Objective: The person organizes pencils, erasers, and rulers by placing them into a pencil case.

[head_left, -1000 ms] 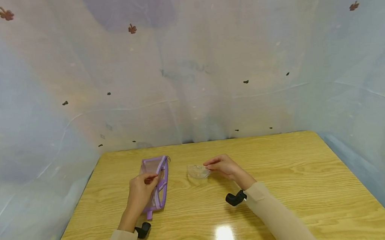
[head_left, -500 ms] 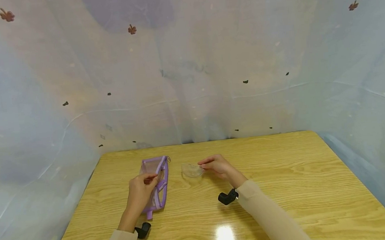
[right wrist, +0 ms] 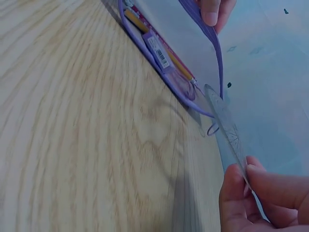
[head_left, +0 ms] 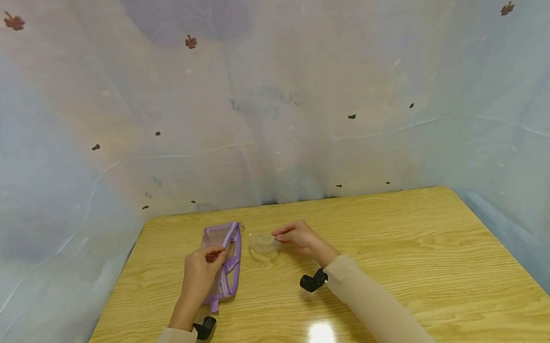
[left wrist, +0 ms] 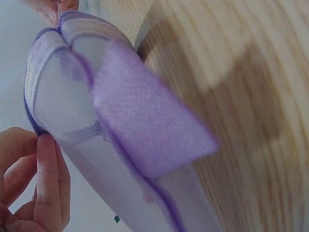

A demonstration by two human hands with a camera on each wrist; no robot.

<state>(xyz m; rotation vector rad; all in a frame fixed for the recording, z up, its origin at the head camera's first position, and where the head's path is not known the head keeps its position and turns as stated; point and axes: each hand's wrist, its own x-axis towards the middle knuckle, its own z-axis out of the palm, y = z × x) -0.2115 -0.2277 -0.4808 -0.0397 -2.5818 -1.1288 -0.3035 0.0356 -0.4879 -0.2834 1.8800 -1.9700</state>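
Note:
A purple-edged mesh pencil case (head_left: pixel 218 234) lies on the left half of the table, its zip opening gaping. My left hand (head_left: pixel 199 271) pinches the edge of that opening between thumb and fingers. Inside, the right wrist view shows pencils (right wrist: pixel 181 67) and a purple piece with a barcode label (right wrist: pixel 158 51). My right hand (head_left: pixel 303 239) pinches a clear protractor (head_left: pixel 263 243) by one end, just right of the case. In the right wrist view the protractor stands nearly edge-on, its far tip overlapping the end of the opening.
The wooden table (head_left: pixel 382 238) reaches back to a pale patterned curtain (head_left: pixel 287 84), which also hangs at both sides. Black wrist cameras (head_left: pixel 314 280) sit on both wrists. A small loop (right wrist: pixel 212 128) sticks out from the case's far end.
My right hand has moved left with the protractor, bringing it closer to the pencil case. The left hand and the case have stayed in place.

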